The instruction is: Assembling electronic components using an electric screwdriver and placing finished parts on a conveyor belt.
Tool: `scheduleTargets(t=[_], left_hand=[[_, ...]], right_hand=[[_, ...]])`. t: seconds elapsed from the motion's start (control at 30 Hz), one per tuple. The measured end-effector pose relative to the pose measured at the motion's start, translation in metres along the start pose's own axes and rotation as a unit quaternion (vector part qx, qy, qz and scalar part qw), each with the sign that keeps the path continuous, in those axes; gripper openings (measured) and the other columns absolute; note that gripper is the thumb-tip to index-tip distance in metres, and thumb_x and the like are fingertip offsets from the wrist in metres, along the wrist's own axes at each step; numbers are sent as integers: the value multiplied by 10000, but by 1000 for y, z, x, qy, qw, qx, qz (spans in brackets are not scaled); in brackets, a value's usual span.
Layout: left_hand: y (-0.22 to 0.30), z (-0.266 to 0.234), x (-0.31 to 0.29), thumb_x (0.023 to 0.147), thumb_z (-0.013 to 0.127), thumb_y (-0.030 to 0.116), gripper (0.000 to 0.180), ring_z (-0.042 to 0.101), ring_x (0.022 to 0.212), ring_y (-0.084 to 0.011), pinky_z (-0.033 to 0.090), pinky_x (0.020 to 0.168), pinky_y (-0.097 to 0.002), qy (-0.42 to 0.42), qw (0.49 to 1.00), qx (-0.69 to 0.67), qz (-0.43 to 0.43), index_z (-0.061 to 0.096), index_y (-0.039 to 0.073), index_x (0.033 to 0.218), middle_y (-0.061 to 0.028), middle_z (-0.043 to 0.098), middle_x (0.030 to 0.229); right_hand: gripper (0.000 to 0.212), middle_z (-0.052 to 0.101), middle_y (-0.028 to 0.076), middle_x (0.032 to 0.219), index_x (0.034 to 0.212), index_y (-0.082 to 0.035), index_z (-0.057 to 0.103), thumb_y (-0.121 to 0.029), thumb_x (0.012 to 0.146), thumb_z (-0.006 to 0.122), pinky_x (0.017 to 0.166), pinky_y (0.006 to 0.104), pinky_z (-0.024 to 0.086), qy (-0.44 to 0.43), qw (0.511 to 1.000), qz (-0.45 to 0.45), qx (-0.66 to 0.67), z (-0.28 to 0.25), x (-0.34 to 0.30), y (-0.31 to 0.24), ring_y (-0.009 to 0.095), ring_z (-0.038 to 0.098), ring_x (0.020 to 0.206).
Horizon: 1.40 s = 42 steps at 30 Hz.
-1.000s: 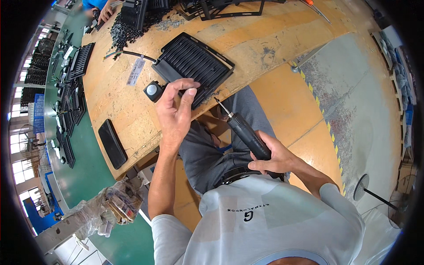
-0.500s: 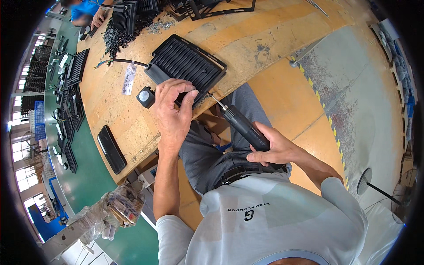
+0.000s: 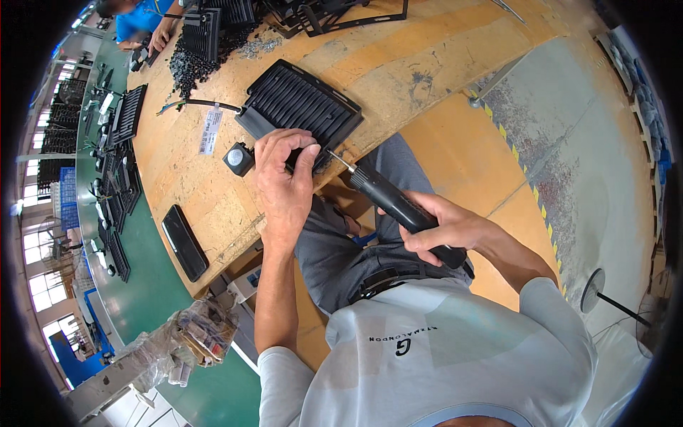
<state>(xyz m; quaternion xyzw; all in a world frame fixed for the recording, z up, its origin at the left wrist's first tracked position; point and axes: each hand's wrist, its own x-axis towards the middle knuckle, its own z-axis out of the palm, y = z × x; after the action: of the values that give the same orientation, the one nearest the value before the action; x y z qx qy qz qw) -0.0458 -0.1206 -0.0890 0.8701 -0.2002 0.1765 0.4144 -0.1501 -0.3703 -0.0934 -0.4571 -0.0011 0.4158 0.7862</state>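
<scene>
A finned case (image 3: 302, 103) is laid near the edge of the wooden surface (image 3: 398, 92), its black ribs turned upward. Its near corner is covered by the left hand (image 3: 283, 171), whose fingers are curled over while the thumb is held close to the fingertips; whether anything is pinched between them cannot be told. A screwdriver (image 3: 388, 196), black and thick-bodied, is gripped by the right hand (image 3: 445, 228), with the fingers wrapped around its body. Its thin shaft is pointed at the near edge of the case, just beside the left thumb; whether a screw is met by the tip cannot be made out. The two hands are held apart.

From the left end of the case a black cable (image 3: 210, 103) is led out across the surface, and a white tag (image 3: 210, 132) is seen just below it. A black sensor (image 3: 238, 159) with a white dome is placed just left of the left hand. Nearer the left edge, a phone (image 3: 184, 242) is laid flat. Beyond the case, dark small parts (image 3: 188, 67) are heaped beside grey ones (image 3: 260, 46), and black brackets (image 3: 334, 28) are piled. At the far left, a co-worker's hand (image 3: 160, 35) is seen.
</scene>
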Motion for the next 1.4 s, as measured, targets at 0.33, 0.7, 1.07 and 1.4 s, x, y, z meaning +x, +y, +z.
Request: scheduleTargets(t=[0.33,0.7,1.07,1.4], left_hand=[[4,5,0,859,694,-1,88,602,1048,-259,457,969,-369,-12,999,42,-5,684,7,947,-98,690,1044],[1,-6,8,855,700,17,97,587,1085,-262,426,1005,-375,-75,997,32,-15,713,9,951,-94,688,1074],[10,-6,8,862,698,36,104,583,1118,-260,423,1016,-378,-84,994,55,-37,732,18,959,-93,689,1099],[1,-13,16,821,715,5,125,604,1023,-247,456,946,-370,-113,993,42,4,754,35,936,-74,703,1009]], right_hand=[[596,565,20,769,1306,-11,445,-183,869,811,450,268,460,23,984,-82,-154,-10,9,22,100,569,528],[561,553,5,739,1245,-5,469,-209,861,822,449,259,465,18,985,-95,-145,-19,14,27,91,566,529],[564,554,13,759,1270,-5,447,-166,868,810,436,260,457,12,986,-108,-124,-15,15,33,96,556,517],[577,548,15,799,1296,-18,441,-142,866,806,444,262,462,7,987,-116,-108,-20,22,42,97,563,537]])
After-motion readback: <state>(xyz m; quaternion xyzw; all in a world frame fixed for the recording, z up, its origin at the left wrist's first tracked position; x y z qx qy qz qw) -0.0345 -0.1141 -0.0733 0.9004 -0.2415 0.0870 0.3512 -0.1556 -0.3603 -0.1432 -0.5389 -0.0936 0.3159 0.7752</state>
